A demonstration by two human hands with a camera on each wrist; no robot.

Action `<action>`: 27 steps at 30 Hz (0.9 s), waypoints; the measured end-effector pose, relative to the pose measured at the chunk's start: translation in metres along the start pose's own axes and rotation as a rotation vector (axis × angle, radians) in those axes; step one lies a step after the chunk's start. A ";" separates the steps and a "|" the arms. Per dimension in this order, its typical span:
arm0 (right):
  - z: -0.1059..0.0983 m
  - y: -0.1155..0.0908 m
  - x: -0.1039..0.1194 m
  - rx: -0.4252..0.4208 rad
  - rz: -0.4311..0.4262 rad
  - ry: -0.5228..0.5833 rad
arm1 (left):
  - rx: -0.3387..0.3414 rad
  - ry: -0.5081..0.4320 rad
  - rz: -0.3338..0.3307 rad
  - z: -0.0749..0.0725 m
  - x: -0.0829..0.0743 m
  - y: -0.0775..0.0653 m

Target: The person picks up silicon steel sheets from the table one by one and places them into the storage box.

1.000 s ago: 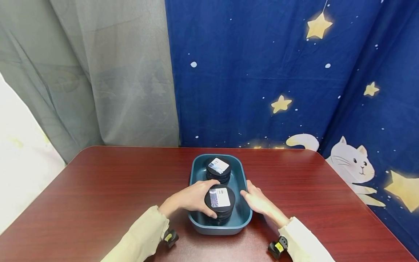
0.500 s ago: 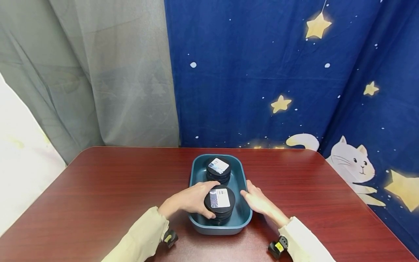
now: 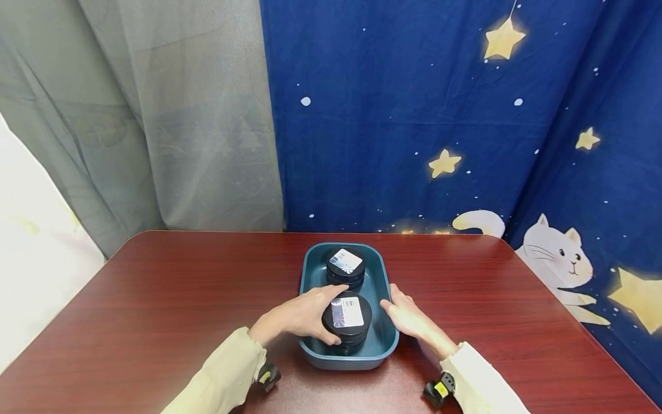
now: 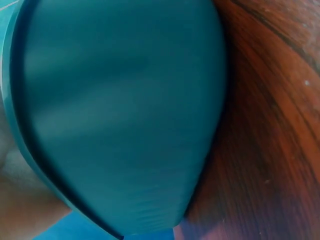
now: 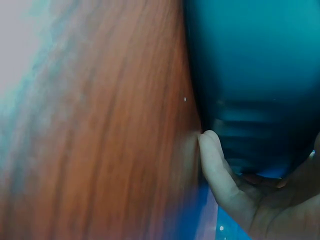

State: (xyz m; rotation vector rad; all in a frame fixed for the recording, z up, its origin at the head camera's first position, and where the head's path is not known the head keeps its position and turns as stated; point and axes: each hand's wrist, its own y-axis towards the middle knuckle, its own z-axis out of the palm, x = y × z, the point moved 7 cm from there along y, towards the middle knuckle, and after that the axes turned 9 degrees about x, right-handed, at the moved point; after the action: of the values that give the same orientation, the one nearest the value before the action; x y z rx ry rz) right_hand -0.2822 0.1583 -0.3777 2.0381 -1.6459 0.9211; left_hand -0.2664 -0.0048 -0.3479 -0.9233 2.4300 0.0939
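Note:
A teal rectangular bin point(image 3: 347, 363) with rounded corners stands on the table. My left hand point(image 3: 307, 313) reaches over its left rim and grips the nearer stack of round black containers point(image 3: 347, 313), thumb on the near side and fingers on the far side. The top one bears a white and purple label. Behind it in the bin is a second labelled black stack point(image 3: 345, 264). My right hand point(image 3: 405, 313) holds the bin's right rim, thumb over the edge. In the right wrist view, fingers point(image 5: 215, 165) lie along the bin's outer wall point(image 5: 260, 65).
The dark red wooden table point(image 3: 207, 287) extends on both sides of the bin. A grey curtain point(image 3: 207, 115) and a blue starry curtain point(image 3: 372, 115) hang behind it. A small black device point(image 3: 439, 391) is strapped at each wrist.

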 end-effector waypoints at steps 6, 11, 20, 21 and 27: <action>0.001 0.000 0.002 0.002 0.000 0.005 | -0.035 -0.021 0.025 -0.002 0.000 -0.005; 0.001 -0.001 0.003 0.001 -0.001 0.000 | -0.097 -0.084 0.033 -0.008 0.004 -0.012; -0.001 -0.003 0.000 0.020 0.023 0.029 | -0.254 -0.140 0.115 -0.022 0.012 -0.024; -0.001 -0.003 0.000 0.027 0.032 0.037 | -0.272 -0.166 0.123 -0.023 0.013 -0.026; -0.003 -0.007 -0.004 0.065 0.072 0.092 | -0.369 -0.335 0.122 -0.030 0.025 -0.039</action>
State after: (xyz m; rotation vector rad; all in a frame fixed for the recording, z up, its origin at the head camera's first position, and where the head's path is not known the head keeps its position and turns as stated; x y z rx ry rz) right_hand -0.2764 0.1651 -0.3776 1.9582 -1.6698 1.0900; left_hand -0.2711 -0.0565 -0.3297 -0.8306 2.1856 0.7041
